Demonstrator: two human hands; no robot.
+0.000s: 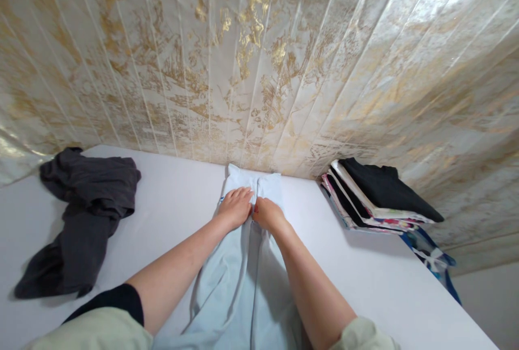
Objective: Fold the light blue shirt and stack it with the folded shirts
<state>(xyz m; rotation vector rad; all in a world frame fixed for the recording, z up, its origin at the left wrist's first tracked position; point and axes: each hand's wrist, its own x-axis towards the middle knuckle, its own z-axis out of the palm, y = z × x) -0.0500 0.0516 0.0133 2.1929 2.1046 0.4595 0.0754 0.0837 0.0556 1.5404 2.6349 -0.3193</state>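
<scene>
A light blue garment (pixel 231 274), which looks like a pair of trousers, lies lengthwise in front of me on a white table. Its far end reaches almost to the curtain, and a long seam or opening runs down its middle. My left hand (pixel 235 208) lies flat on the far part, fingers together and stretched out. Close beside it, my right hand (pixel 268 213) is curled, with its fingers closed on the fabric at the middle line. The right fingertips are partly hidden.
A crumpled dark grey garment (pixel 91 209) lies at the left on the white table (pixel 170 204). On the right stands a stack of folded clothes (pixel 377 193), black on top. Blue patterned fabric (pixel 432 255) hangs past the right edge. A gold-patterned curtain (pixel 227 68) borders the back.
</scene>
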